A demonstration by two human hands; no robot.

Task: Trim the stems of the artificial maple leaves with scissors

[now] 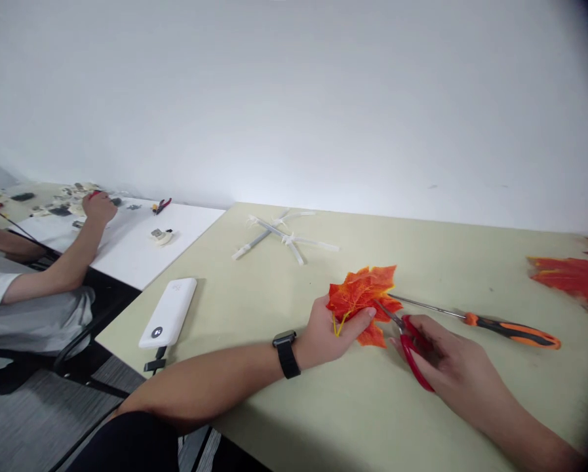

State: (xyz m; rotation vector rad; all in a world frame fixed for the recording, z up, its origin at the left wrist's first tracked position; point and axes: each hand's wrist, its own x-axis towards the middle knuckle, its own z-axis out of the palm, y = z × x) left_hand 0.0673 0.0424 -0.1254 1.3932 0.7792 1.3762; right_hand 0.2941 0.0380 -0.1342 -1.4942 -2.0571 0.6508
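My left hand pinches a few red-orange artificial maple leaves between thumb and fingers, with their yellow stems hanging over the thumb side. In my right hand is a pair of scissors with red handles, fingers wrapped in the loops. The scissor blades reach to the leaves beside my left thumb; their tips are partly lost against the leaf, so I cannot tell whether they cut into it. Just behind the scissors lies a screwdriver with an orange and black handle, its shaft pointing at the leaves.
A white power bank with a plugged cable lies at the table's left. Translucent tubes joined crosswise rest near the wall. More red leaves lie far right. A co-worker's hand is over the adjoining white table, near pliers.
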